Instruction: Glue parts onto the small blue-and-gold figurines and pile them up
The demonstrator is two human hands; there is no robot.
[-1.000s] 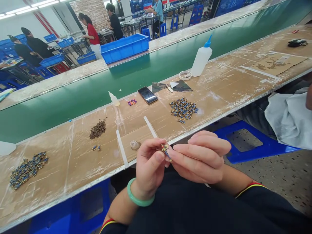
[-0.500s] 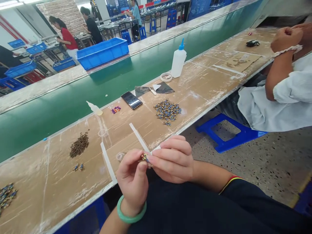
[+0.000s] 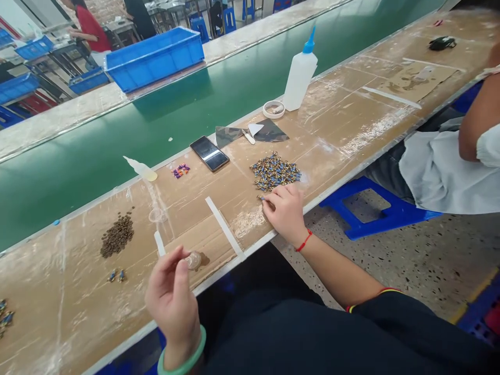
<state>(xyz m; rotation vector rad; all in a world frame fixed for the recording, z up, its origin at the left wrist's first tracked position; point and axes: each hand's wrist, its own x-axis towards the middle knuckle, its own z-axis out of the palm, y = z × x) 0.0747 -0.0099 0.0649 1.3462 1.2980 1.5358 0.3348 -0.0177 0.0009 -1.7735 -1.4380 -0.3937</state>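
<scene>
My right hand (image 3: 286,212) rests on the cardboard-covered bench at the near edge of a pile of small blue and gold parts (image 3: 275,171). Its fingertips pinch one small part (image 3: 261,198) that lies on the bench. My left hand (image 3: 172,298), with a green bangle on the wrist, hovers over the bench's front edge, fingers loosely curled. Its fingertips are close to a small clear cap (image 3: 194,259) on the bench. Whether anything sits between those fingers is hidden.
A heap of brown beads (image 3: 117,235), two loose blue parts (image 3: 116,275), a phone (image 3: 210,153), a small glue bottle (image 3: 139,169), a large glue bottle (image 3: 300,77) and a tape roll (image 3: 274,109) lie on the bench. Behind runs a green conveyor (image 3: 97,140). A seated person (image 3: 449,166) is at the right.
My hands have parted. The right hand has reached out to the pile's near edge, and the left hand has dropped back toward the bench front. The view has tilted down and left.
</scene>
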